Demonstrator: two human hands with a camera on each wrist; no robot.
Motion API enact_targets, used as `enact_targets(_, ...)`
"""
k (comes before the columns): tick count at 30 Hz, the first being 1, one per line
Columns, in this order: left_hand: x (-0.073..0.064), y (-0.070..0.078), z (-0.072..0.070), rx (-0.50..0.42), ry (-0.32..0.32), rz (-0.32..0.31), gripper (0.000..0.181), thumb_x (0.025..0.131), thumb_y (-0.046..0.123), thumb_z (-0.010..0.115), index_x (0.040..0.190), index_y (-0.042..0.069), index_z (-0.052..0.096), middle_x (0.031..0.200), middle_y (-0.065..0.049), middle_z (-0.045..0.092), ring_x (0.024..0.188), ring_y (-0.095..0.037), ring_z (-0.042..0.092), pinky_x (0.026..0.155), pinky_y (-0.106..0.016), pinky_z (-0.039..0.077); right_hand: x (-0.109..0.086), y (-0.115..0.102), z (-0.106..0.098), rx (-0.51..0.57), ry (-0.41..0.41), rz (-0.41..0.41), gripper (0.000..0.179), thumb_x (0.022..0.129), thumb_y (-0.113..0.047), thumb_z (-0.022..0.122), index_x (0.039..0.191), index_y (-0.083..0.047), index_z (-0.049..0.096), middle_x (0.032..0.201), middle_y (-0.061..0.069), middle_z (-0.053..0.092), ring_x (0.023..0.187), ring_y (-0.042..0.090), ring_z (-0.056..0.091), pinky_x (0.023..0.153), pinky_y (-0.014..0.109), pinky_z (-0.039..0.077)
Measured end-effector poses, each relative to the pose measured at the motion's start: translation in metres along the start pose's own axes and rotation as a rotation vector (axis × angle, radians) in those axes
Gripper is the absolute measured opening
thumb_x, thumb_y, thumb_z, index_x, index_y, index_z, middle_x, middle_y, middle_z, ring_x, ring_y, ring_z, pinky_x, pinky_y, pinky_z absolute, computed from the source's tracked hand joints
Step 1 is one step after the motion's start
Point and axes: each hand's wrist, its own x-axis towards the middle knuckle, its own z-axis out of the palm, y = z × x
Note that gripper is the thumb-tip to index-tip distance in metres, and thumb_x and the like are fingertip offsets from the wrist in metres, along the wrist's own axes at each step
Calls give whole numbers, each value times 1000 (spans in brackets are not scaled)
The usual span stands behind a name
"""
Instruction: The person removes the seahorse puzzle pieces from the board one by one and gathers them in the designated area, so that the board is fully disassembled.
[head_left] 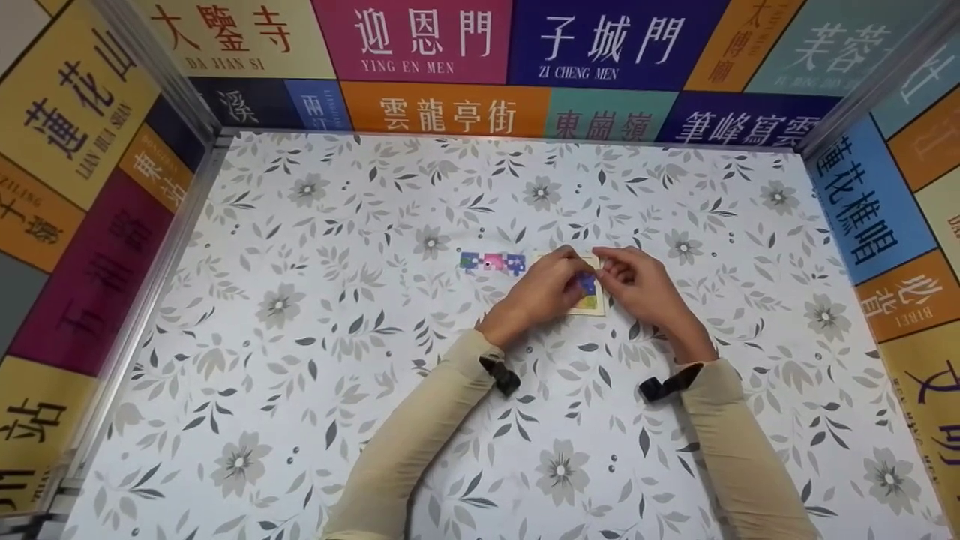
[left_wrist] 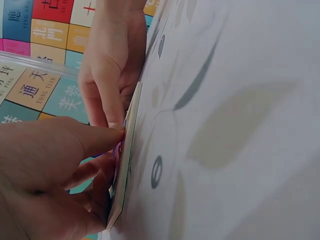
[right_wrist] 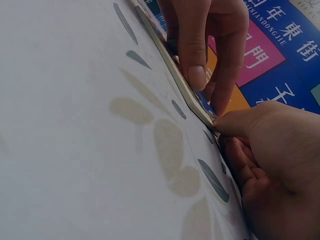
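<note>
Well, the biggest thing is the counter [head_left: 285, 390], white with gray flowers and leaves. Bright walls [head_left: 431, 37] with big words stand around it. Next come two tan sleeves [head_left: 431, 427], and then the hands. The left hand [head_left: 540, 289] bends over the puzzle with its thumb pressing down; I can't tell if it pinches a piece. The right hand [head_left: 641, 285] holds the top right corner of the puzzle board [head_left: 601, 306] with its thumb and bent fingers. The board lies on the counter, under and between the hands. A blue and yellow bit [head_left: 589, 300] shows inside its pale edge, so some of the puzzle looks done. The left hand hides the rest. Smallest are three puzzle pieces [head_left: 493, 262] in a row, just left of the board: blue, pink, blue. I think those still need to go in.
</note>
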Motion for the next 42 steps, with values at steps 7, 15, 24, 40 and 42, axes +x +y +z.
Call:
enact_targets(7,3,-6,6,21,-10,6,32,100,12,71,132,8,78,121,-10,67,107,-22,66,100,-33,55,0,-1,1,-16,-3,7,40,101,-6,74,140,-5,72,103,15,69,87,10,64,77,8,52)
enact_targets(15,-1,0,0,8,27,-11,32,102,15,73,133,10,76,118,-10,68,100,-21,65,90,-32,56,-1,-3,1,-6,9,-18,39,101,-6,74,140,-4,72,103,15,69,86,9,63,76,7,51)
enact_targets(24,-1,-1,-1,-52,57,14,32,103,18,74,133,9,75,120,-11,68,100,-21,65,90,-32,56,0,-2,1,-4,10,-37,38,101,-3,71,139,-4,72,103,14,70,87,9,63,77,7,51)
enact_targets(40,-9,-7,-30,-145,23,5,34,103,18,74,136,7,74,123,-11,72,104,-21,72,92,-28,59,0,-4,3,-31,23,-3,40,101,1,71,140,5,68,104,24,68,87,20,61,75,6,48)
enact_targets(42,-13,-10,-34,-125,33,-20,34,104,20,74,136,9,74,123,-9,72,104,-20,72,91,-27,58,-1,-4,3,-31,16,8,39,101,-2,72,140,2,69,104,21,68,87,17,61,75,7,48)
